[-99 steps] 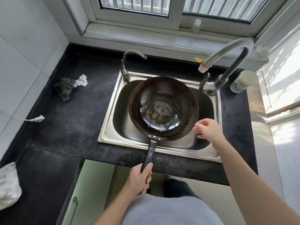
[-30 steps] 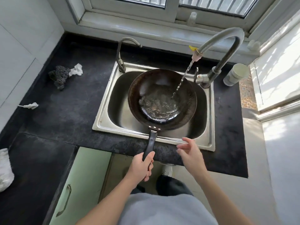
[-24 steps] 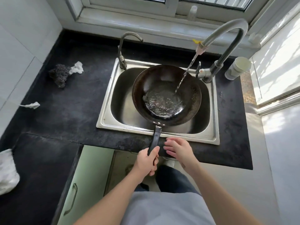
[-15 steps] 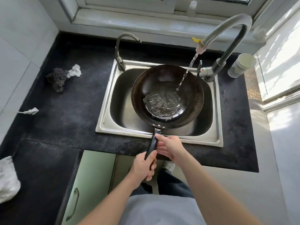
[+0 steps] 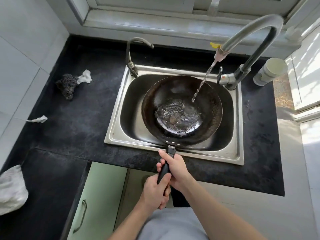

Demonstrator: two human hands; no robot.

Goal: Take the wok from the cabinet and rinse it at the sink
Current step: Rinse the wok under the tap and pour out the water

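Two hands, left (image 5: 155, 191) and right (image 5: 176, 168), grip one wok (image 5: 181, 110); two taps.

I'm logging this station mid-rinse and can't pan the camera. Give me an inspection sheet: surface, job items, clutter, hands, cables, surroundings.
Surface: dark speckled countertop, dusty-looking, steel sink set into it.
Job's things: wok held over the sink basin, water pooled in its bottom; tall faucet running, stream landing inside the wok.
Clutter: dark scrubber with white scrap left of the sink; crumpled cloth at the left edge; pale cup lying by the faucet base.
Hands: left hand and right hand both gripping the wok handle, right nearer the pan.
Cables: white plug and cord on the counter by the left wall.
Surroundings: second small tap, window sill behind, green cabinet door below.
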